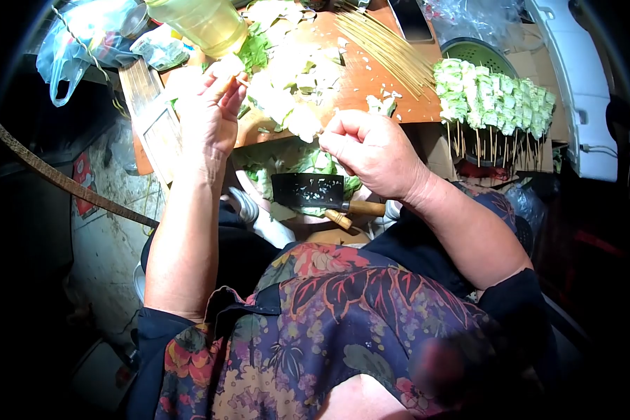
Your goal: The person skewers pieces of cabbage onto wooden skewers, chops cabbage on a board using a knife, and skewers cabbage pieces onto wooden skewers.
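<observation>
My left hand [220, 115] is raised at the table's left side, its fingers pinched on what looks like a thin bamboo skewer, with only a short end showing. Pale cabbage lies right by those fingertips. My right hand [374, 150] is closed in a pinch over the table's front edge; whatever its fingers hold is hidden. Between the hands, loose cut cabbage leaves [297, 77] spread over the orange-brown table [374, 70]. Below them a dark cleaver [308, 190] with a wooden handle rests across a tub of cabbage leaves [259, 171].
A bundle of bare bamboo skewers [385, 52] lies at the back right, near a phone [409, 19]. Skewered cabbage [493, 98] is stacked at the right in front of a green colander [479, 52]. A yellowish clear container [199, 24] and a blue plastic bag [84, 45] stand back left.
</observation>
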Available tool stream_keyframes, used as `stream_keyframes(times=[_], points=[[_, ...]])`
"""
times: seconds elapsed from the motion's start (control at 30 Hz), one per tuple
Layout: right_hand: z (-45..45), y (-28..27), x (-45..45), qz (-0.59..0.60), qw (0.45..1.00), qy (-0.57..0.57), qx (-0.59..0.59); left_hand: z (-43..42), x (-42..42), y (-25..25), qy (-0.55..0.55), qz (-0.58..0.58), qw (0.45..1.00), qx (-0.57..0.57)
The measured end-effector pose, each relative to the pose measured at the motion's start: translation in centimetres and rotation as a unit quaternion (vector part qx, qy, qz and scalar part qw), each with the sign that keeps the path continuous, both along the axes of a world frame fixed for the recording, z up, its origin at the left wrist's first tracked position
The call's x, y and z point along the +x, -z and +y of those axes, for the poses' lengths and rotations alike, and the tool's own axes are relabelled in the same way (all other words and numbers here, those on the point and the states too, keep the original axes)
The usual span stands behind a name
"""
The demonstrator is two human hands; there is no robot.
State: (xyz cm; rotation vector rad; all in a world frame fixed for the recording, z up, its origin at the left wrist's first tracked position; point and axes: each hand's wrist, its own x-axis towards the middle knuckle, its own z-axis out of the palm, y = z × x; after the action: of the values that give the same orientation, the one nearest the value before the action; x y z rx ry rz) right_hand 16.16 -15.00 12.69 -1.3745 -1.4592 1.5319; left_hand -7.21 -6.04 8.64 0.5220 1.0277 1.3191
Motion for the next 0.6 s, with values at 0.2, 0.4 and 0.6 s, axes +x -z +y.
stream_keyframes(times=[0.2, 0.4, 0.6], points=[[-0.5, 0.0, -0.7, 0.0, 1.0, 0.015, 0.02, -0.2, 0.4, -0.1, 0.001, 0.064, 0.997, 0.037], [-0.7, 0.4, -0.5, 0.02, 0.999, 0.027, 0.011, -0.7, 1.9, -1.5, -0.006, 0.141, 0.988, 0.06], [-0.8, 0.1, 0.2, 0.07, 0.996, 0.031, -0.048, -1.0, 1.8, -2.3, 0.034, 0.121, 0.99, 0.06]])
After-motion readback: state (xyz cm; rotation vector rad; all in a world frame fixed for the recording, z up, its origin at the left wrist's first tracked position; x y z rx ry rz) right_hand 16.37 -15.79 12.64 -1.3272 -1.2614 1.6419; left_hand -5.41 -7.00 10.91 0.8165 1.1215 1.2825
